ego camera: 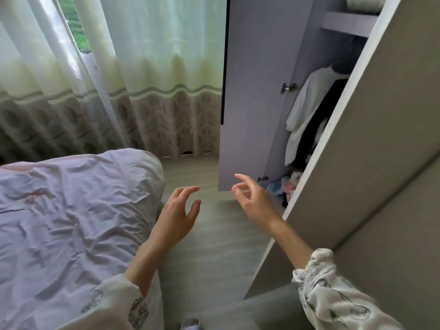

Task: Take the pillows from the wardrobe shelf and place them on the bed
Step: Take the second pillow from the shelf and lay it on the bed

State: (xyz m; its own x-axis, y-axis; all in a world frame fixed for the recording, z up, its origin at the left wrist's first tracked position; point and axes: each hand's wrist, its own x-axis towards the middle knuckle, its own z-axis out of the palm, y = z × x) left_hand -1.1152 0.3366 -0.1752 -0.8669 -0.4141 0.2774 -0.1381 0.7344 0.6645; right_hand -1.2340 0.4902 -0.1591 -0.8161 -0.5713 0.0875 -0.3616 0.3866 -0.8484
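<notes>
White pillow (364,3) lies flat, shelved.

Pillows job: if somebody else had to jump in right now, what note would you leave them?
Left hand: open, empty, over the floor beside the bed.
Right hand: open, empty, near the open wardrobe door.
Something pale and soft, likely a pillow, sits on the top wardrobe shelf.
No pillow shows on the visible part of the bed.
Left: reach up, take the pillows down, put them on the bed.
</notes>
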